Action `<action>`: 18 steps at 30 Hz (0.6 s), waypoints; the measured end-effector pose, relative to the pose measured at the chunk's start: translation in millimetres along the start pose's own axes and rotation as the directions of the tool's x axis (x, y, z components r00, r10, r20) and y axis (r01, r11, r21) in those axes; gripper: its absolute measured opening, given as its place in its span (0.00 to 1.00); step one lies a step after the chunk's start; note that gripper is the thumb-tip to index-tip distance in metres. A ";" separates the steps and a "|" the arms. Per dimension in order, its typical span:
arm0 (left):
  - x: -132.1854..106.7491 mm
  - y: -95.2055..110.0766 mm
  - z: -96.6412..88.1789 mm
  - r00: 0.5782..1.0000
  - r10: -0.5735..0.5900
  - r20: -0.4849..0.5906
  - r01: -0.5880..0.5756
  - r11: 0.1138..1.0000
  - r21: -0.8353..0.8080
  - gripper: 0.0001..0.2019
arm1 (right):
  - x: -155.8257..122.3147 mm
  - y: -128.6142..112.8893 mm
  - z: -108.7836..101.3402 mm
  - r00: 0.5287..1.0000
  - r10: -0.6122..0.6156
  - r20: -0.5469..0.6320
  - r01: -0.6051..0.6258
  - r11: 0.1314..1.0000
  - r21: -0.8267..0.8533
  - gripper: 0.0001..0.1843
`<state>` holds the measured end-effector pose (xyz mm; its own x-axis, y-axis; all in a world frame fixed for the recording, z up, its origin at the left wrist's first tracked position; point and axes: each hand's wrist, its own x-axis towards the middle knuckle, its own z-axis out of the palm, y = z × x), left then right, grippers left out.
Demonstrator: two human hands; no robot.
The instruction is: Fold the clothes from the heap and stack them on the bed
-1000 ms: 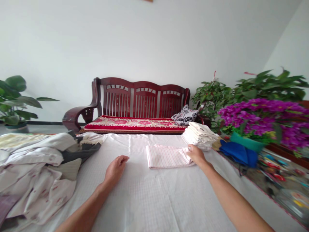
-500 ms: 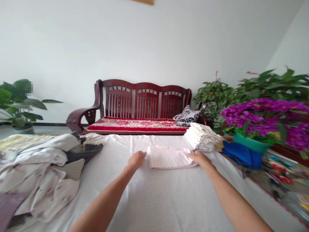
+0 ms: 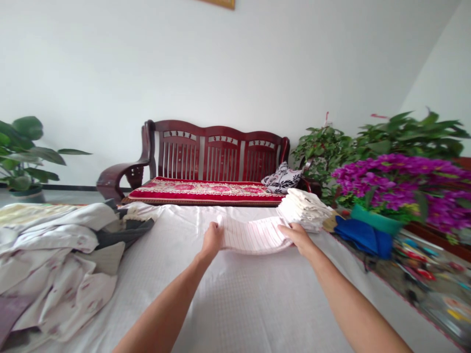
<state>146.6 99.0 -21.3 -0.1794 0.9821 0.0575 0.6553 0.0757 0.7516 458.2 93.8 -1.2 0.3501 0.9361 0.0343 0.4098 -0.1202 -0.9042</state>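
Between my two hands hangs a folded pink-striped white cloth (image 3: 253, 236), sagging a little in the middle. My left hand (image 3: 212, 239) is closed on its left end, and my right hand (image 3: 299, 237) grips the right end. The cloth appears lifted slightly off the white sheet (image 3: 235, 304) below it. Just behind my right hand stands a stack of folded white cloths (image 3: 303, 208). Far to the left lies a loose heap of crumpled clothes (image 3: 62, 274), some with a floral print.
A dark red wooden bench (image 3: 217, 152) with a red patterned cover stands beyond the sheet. To the right are purple flowers (image 3: 401, 184), a blue cloth (image 3: 364, 238) and scattered small items. A potted plant (image 3: 29, 152) stands at the far left.
My left hand has taken hold of the cloth's left end, which it was beside before. The cloth has risen from the sheet and now bows between both hands.
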 end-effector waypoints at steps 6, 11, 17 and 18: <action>-2.8 -59.7 -68.6 0.993 0.043 -0.109 -0.034 0.996 0.080 0.10 | -22.6 -23.3 63.6 0.992 -0.074 0.099 0.081 0.995 -0.066 0.23; -24.4 -101.5 -87.8 0.992 0.046 -0.121 -0.017 0.973 0.230 0.17 | -42.9 -16.3 105.9 0.993 -0.085 0.082 0.107 0.940 -0.323 0.17; -27.8 -88.8 -81.3 0.925 0.357 -0.130 -0.286 0.880 0.378 0.18 | -54.3 -10.1 101.6 0.878 -0.479 0.028 0.366 0.630 -0.685 0.19; -26.9 -85.8 -77.4 0.911 0.401 -0.097 -0.340 0.863 0.372 0.18 | -56.3 -10.5 102.4 0.836 -0.545 0.067 0.438 0.589 -0.679 0.20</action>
<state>38.4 52.7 -36.5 0.0280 0.9083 0.4174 0.9000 -0.2046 0.3848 347.9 76.1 -37.3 0.0129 0.8698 0.4933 0.9669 0.1150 -0.2280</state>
